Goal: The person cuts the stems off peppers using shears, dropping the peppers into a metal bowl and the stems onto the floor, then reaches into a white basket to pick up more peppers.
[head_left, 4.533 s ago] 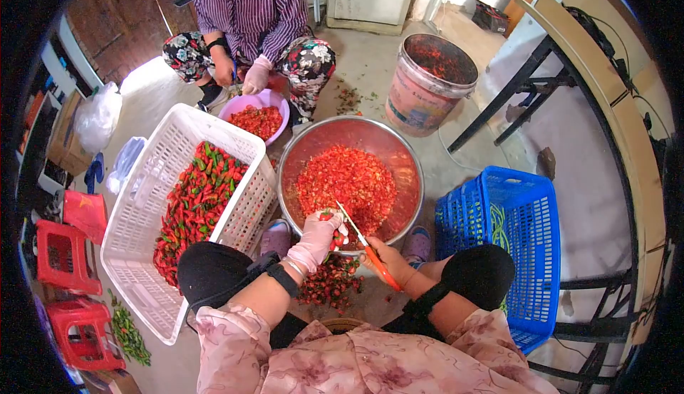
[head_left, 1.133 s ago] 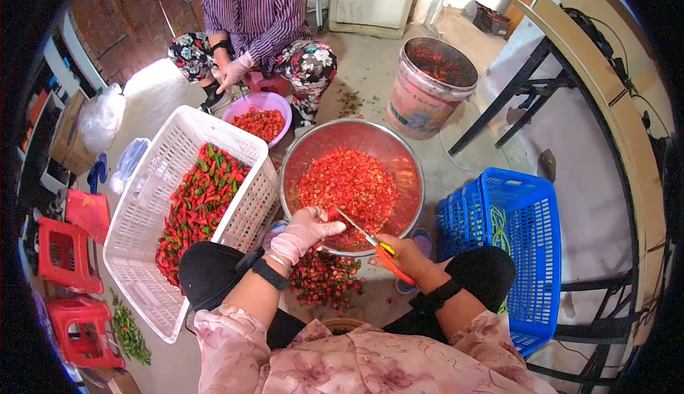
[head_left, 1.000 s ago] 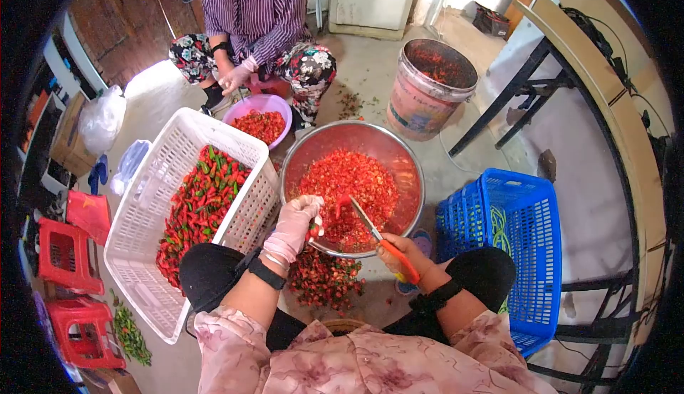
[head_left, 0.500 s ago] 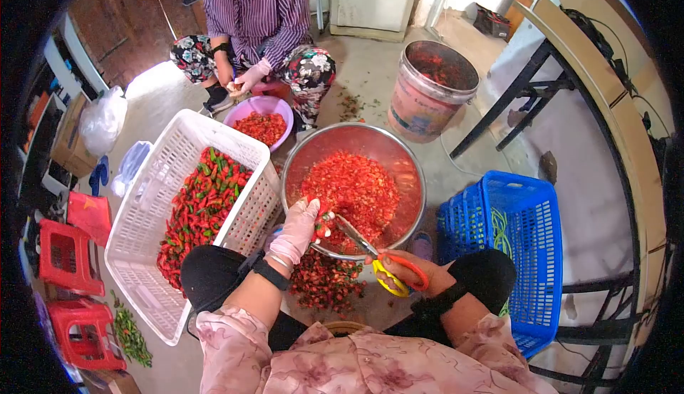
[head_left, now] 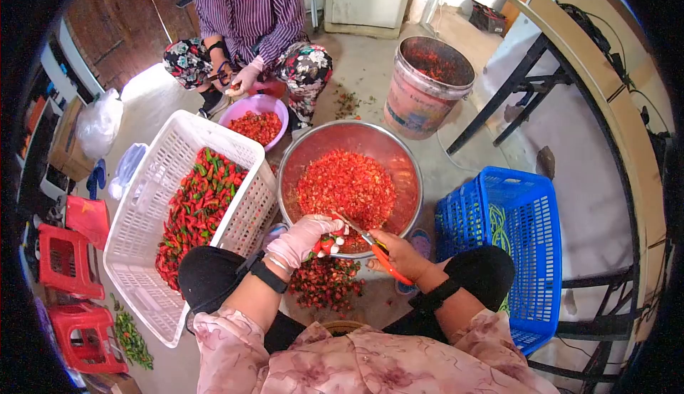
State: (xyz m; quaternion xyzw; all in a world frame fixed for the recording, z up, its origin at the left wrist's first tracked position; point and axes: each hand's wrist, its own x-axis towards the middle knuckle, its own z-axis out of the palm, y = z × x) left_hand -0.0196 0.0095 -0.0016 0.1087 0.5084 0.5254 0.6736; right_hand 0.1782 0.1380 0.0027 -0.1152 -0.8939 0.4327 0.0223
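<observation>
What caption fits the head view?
Gloved left hand holds chillies at the steel bowl, right hand grips orange-handled scissors.

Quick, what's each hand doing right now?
Left hand: gloved, closed on a red chili.
Right hand: bare, closed on the scissors.

The chilli (head_left: 327, 242) is mostly hidden inside the gloved left hand (head_left: 303, 239).

Pale concrete floor (head_left: 370, 66); wooden table (head_left: 630, 144) on black legs right; red stools (head_left: 64, 262) left; brown wall (head_left: 117, 20) behind
</observation>
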